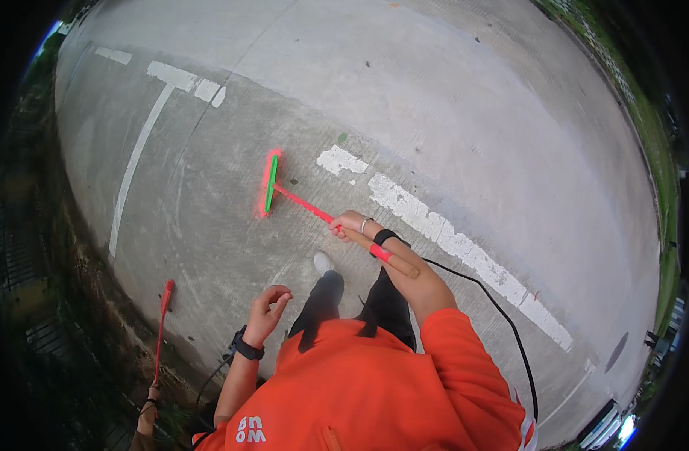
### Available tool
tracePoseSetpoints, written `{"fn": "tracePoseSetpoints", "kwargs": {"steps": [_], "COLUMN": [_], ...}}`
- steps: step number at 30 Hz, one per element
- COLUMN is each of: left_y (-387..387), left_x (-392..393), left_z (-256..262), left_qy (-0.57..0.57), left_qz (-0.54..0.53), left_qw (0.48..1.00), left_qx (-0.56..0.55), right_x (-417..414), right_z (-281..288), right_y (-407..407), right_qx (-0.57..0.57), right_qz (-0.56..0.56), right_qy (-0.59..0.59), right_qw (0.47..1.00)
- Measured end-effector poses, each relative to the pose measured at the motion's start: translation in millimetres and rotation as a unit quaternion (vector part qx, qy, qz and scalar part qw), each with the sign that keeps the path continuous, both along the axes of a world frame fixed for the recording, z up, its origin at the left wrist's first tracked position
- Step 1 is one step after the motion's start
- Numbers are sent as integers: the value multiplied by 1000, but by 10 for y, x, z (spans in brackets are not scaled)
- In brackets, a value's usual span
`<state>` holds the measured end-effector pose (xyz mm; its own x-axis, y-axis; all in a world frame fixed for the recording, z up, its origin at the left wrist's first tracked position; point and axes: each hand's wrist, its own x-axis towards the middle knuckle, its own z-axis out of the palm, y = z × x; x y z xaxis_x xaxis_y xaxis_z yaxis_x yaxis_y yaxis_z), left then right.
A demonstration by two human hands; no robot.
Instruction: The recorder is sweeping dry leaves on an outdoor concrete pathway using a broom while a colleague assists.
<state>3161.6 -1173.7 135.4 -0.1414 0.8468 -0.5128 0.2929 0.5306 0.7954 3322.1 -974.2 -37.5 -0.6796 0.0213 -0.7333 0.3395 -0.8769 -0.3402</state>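
Note:
My right hand [349, 224] grips the handle [310, 208] of a push broom, partway along its red and wood-coloured length. The handle's rear end lies along my right forearm. At its far end is the broom head [272, 184], a green bar with red bristles, down at the concrete pavement [226, 169]. My left hand [269, 307] is held in front of my body, its fingers loosely curled and apart, with nothing in it. Below and between my hands, one of my white shoes [323, 262] shows on the pavement.
At lower left another person's hand [153, 390] holds a red broom [166, 296] near the pavement's planted edge. Worn white line markings [418, 211] cross the ground, with a few leaves [342, 137]. A black cable [502, 310] runs from my right wrist. A car [600, 424] stands far lower right.

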Motion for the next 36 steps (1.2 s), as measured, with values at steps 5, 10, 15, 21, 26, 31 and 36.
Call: {"fn": "tracePoseSetpoints", "kwargs": {"steps": [5,10,15,21,26,31,36], "left_y": [379,947,1348,1361,941,827,911], "left_x": [582,1167,1477,1396,840,481,415], "left_z": [-240,-437,-707,-1378,-1798,-1550,-1243], "left_qy": [-92,-64,-85,-48,40,56,19], "left_qz": [24,-131,-181,-218,-151,-27,37], "left_qw": [995,989,980,972,967,972,975], "left_qx": [-37,-9,-4,-67,-199,-227,-220], "right_x": [1402,3049,4489,5176,4707,3855,2471], "right_z": [256,866,1471,1710,1733,1410,674], "right_y": [582,669,306,-164,-201,58,534], "right_qx": [-24,0,-6,57,142,124,62], "right_qz": [-69,-156,-262,-290,-240,-204,-161], "right_qy": [-72,-178,-263,-333,-320,-156,-36], "right_qw": [995,972,928,895,906,958,984]}}
